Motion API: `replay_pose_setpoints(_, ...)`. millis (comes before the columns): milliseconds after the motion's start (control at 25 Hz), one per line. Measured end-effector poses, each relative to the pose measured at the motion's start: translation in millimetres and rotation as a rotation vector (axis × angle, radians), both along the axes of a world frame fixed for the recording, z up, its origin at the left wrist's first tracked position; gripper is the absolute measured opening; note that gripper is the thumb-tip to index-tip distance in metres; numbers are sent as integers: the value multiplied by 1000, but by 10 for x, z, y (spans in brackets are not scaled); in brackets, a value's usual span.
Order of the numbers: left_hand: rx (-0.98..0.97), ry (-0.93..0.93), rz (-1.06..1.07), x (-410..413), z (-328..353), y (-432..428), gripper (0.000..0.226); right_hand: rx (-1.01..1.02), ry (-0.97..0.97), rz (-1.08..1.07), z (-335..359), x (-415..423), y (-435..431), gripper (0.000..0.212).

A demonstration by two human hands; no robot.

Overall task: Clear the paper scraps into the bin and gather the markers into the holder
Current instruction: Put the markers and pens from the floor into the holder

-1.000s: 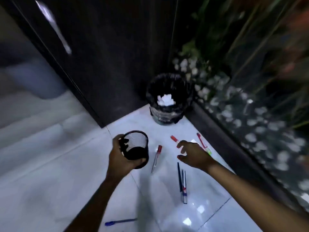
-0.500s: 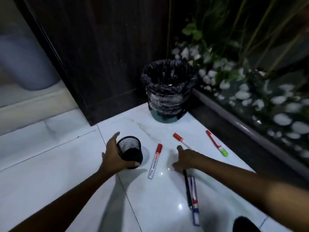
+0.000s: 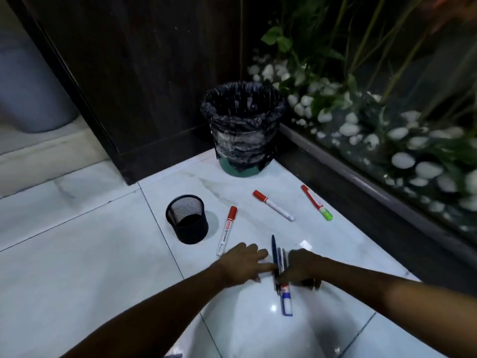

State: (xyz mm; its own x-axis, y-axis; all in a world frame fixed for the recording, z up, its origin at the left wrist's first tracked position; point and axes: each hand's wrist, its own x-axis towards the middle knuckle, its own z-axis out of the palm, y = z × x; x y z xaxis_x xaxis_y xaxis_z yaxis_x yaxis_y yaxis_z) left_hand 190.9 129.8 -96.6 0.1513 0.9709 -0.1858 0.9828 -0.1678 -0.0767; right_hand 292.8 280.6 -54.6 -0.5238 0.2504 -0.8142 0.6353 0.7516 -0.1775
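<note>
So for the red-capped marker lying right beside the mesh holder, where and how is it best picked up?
Pinch the red-capped marker across its white barrel near the middle, coming from above. It lies flat on the floor tile, its long sides apart from the mesh holder, so fingers probably fit on both sides. The left hand is nearest.
</note>
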Motion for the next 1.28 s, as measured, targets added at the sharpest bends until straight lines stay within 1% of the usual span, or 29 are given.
replay_pose_setpoints(80,-38,3,-14,7,49,75,57,54,85,4,-9,107,-6,22)
replay_pose_setpoints(120,-59,26,-15,44,96,107,54,81,110,42,-5,139,23,20)
replay_pose_setpoints(200,-14,105,6,105,134,196,46,115,129,119,30,177,60,25)
replay_pose_setpoints(240,34,98,37,175,128,237,39,118,126,154,44,172,64,30)
replay_pose_setpoints(320,49,78,156,324,107,250,21,122,123,211,33,145,90,34)
replay_pose_setpoints(360,22,71,212,372,106,197,12,114,106,211,45,122,117,34)
replay_pose_setpoints(400,17,70,245,401,67,114,9,89,72,178,94,88,135,34)
replay_pose_setpoints(440,12,6,251,393,70,17,12,57,60,145,150,49,170,33)
replay_pose_setpoints(480,-60,-17,255,355,61,-84,14,30,72,121,222,8,199,30)
replay_pose_setpoints(520,-80,-54,250,303,81,-158,14,14,130,99,295,-30,226,24)
replay_pose_setpoints(560,-76,-127,307,254,155,-240,12,-2,219,64,369,-78,247,17)
replay_pose_setpoints(600,-21,-120,340,194,245,-317,12,-43,309,-3,409,-134,263,13)
replay_pose_setpoints(640,2,-187,412,132,368,-376,14,-111,385,-90,446,-216,262,9)
replay_pose_setpoints(680,68,-310,466,69,438,-410,15,-189,449,-156,486,-303,242,7)
replay_pose_setpoints(720,96,-478,548,-8,563,-452,11,-252,522,-184,533,-425,194,5)
replay_pose_setpoints(760,141,-698,671,-95,735,-500,7,-309,607,-203,601,-574,123,4)
replay_pose_setpoints(800,313,-828,774,-197,906,-541,9,-362,699,-225,702,-739,34,5)
replay_pose_setpoints(840,533,-889,847,-329,1064,-598,14,-421,791,-261,825,-911,-59,8)
replay_pose_setpoints(880,728,-882,889,-475,1172,-673,17,-461,870,-279,953,-1070,-155,12)
replay_pose_setpoints(920,860,-849,941,-625,1273,-752,18,-469,936,-256,1068,-1224,-252,15)
replay_pose_setpoints(960,929,-815,996,-750,1311,-817,16,-430,968,-188,1133,-1346,-334,14)
replay_pose_setpoints(1000,935,-774,1056,-857,1302,-865,15,-370,964,-98,1167,-1453,-418,12)
replay_pose_setpoints(1040,887,-743,1118,-947,1224,-894,13,-318,925,-14,1167,-1533,-497,12)
replay_pose_setpoints(1120,729,-720,1183,-1042,969,-916,12,-241,810,103,1102,-1634,-663,15)
replay_pose_setpoints(1160,675,-716,1194,-1060,871,-908,15,-217,790,129,1061,-1663,-728,19)
replay_pose_setpoints(1200,664,-714,1211,-1070,827,-893,23,-201,808,123,1021,-1686,-768,23)
replay_pose_setpoints(1240,713,-676,1219,-1076,833,-874,33,-194,851,84,987,-1698,-762,24)
replay_pose_setpoints(1280,804,-584,1174,-1075,877,-871,40,-174,899,40,953,-1701,-714,21)
